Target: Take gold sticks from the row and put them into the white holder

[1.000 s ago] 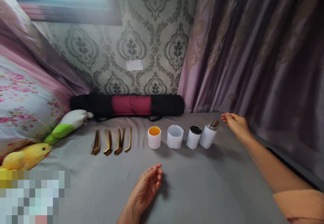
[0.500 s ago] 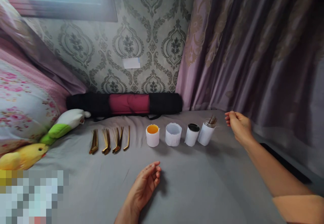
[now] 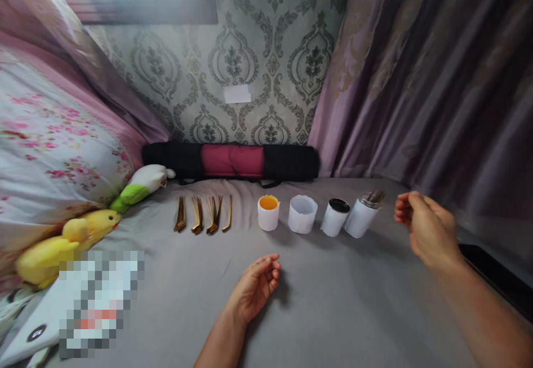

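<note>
My left hand (image 3: 258, 287) rests on the grey sheet, palm turned sideways, fingers loosely bent and apart with nothing in them. Beyond it stands a row of white-wrapped containers: a cup with an orange inside (image 3: 268, 213), a wider white cup (image 3: 302, 215), a can with a dark inside (image 3: 335, 218) and a jar (image 3: 361, 217) holding several thin metal sticks (image 3: 375, 196). Just right of this jar, my right hand (image 3: 428, 226) is raised with fingers curled closed; anything inside is hidden. Gold bent metal sticks, like straws, lie left in bunches (image 3: 197, 216), plus a single one (image 3: 227, 213).
A black and red roll bag (image 3: 232, 161) lies along the patterned wall. On the left are plush toys (image 3: 89, 229), a floral pillow (image 3: 58, 140) and a white device (image 3: 45, 323) beside a blurred patch. A dark flat object (image 3: 495, 273) lies beyond my right forearm.
The view has swung left, so the whole row appears farther right. My right hand looks larger and its fingers are curled beside the jar. My left hand keeps the same pose.
</note>
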{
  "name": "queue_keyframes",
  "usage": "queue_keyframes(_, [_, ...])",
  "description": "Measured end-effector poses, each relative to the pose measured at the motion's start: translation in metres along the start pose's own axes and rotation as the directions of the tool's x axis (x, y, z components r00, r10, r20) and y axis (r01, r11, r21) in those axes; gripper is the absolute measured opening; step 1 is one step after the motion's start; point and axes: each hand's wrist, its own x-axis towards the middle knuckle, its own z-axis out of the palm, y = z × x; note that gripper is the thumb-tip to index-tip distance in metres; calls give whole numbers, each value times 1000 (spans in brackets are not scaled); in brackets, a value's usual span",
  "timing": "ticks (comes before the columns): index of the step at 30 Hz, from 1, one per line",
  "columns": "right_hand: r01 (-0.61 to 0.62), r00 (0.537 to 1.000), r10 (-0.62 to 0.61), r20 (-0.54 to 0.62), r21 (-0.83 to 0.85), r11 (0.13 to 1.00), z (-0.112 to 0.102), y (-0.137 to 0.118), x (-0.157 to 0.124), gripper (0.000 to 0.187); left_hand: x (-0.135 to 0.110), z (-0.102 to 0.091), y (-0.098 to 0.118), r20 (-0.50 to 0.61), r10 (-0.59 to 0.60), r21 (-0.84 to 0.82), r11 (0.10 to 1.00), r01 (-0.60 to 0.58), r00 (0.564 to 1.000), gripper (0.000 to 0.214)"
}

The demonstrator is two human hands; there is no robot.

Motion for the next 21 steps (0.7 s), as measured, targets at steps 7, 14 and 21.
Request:
queue_keyframes(7, [-218, 953, 203, 224, 40, 975, 21, 27, -63, 23, 0, 0, 0, 28, 19, -11, 1000, -19, 999, 21])
queue_keyframes(14, [-370, 835, 365, 413, -69, 926, 53, 68, -110, 27, 1, 1, 1, 23, 31, -22, 999, -30, 999, 18])
queue_keyframes(21, [-351, 770, 377, 514, -152, 924, 73, 84, -131, 31, 2, 0, -1, 21, 20, -14, 1000, -20, 1000, 19])
